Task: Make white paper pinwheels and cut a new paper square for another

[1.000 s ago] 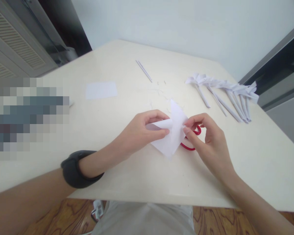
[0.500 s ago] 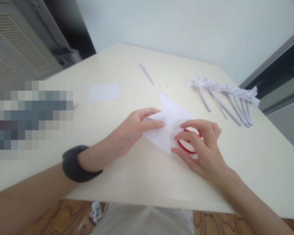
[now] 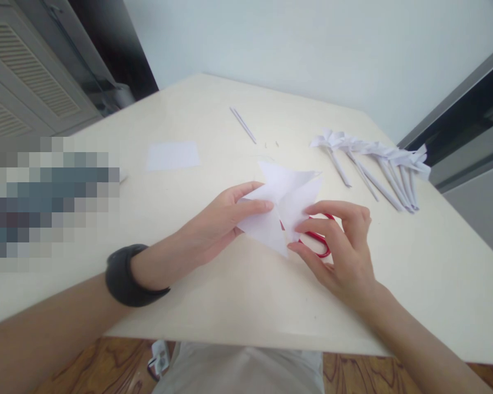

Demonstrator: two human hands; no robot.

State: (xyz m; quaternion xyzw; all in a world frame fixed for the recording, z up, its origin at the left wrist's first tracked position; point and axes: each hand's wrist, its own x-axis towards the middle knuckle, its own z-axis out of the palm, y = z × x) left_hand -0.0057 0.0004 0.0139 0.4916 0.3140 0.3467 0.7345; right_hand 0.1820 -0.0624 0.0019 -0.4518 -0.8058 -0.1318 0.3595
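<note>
A folded white paper piece [image 3: 283,197] with pointed flaps sits just above the cream table [image 3: 238,295]. My left hand [image 3: 225,219] pinches its left flap between thumb and forefinger. My right hand [image 3: 337,246] touches the paper's right flaps with thumb and fingertips. Red-handled scissors [image 3: 318,241] lie on the table under the paper and my right fingers, mostly hidden. A dark band circles my left wrist.
A row of several finished white paper pinwheels on rolled stems [image 3: 378,161] lies at the far right. A flat white paper rectangle [image 3: 172,155] and thin paper sticks [image 3: 242,125] lie further back. A blurred patch covers the left. The table's front edge is close to me.
The paper has opened out from a narrow upright shape into spread flaps. My right hand has lowered from pinching its right edge to touching the flaps over the scissors.
</note>
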